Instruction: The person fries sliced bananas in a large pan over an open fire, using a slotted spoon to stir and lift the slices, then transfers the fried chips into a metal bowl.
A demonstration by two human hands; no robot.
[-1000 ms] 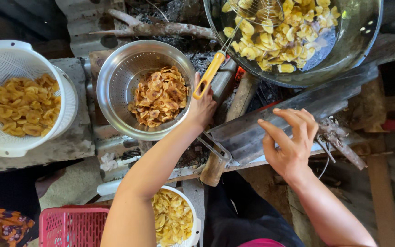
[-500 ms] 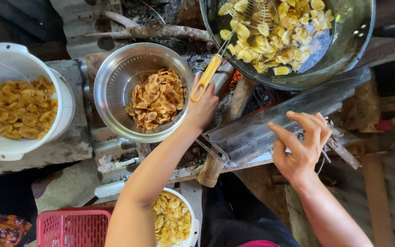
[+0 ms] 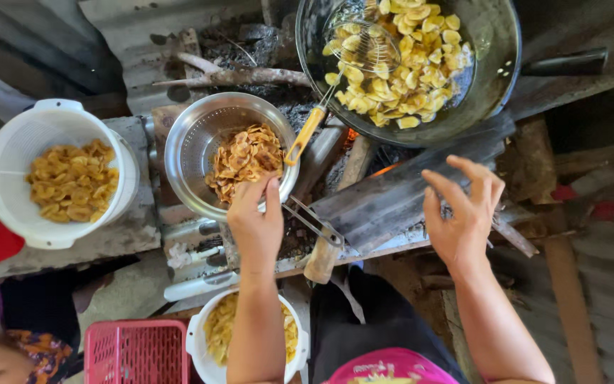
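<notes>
Head view: I looked straight down over two bare arms and a wood fire.
Left hand (image 3: pixel 255 226): I saw it resting at the near rim of the metal colander (image 3: pixel 187 153), thumb and fingers pinched loosely together over the edge; whether it gripped the rim or a chip I could not tell.
Fried chips (image 3: pixel 244 158): browned, heaped in the colander just beyond the left fingertips.
Right hand (image 3: pixel 463 217): I saw it open, fingers spread and curled a little, holding nothing, hovering above the dark metal sheet (image 3: pixel 392 199).
Wok (image 3: pixel 495 78): beyond the right hand and well apart from it, dark, with pale yellow slices (image 3: pixel 421 64) lying in oil.
Wire skimmer (image 3: pixel 364 46): lay in the wok, its yellow handle (image 3: pixel 305 135) slanting down toward the left hand and ending just past its fingertips, at the colander's rim; neither hand touched it.
Tongs (image 3: pixel 314 222): metal, lying just to the right of the left hand, between the two hands.
White strainer (image 3: pixel 119 160): well out to the left of the left hand, holding yellow chips.
White bowl (image 3: pixel 197 348): below the left forearm, near my body, with pale slices inside.
Pink basket (image 3: pixel 136 352): just left of that bowl.
Firewood (image 3: pixel 243 75): beyond the colander, among ash.
</notes>
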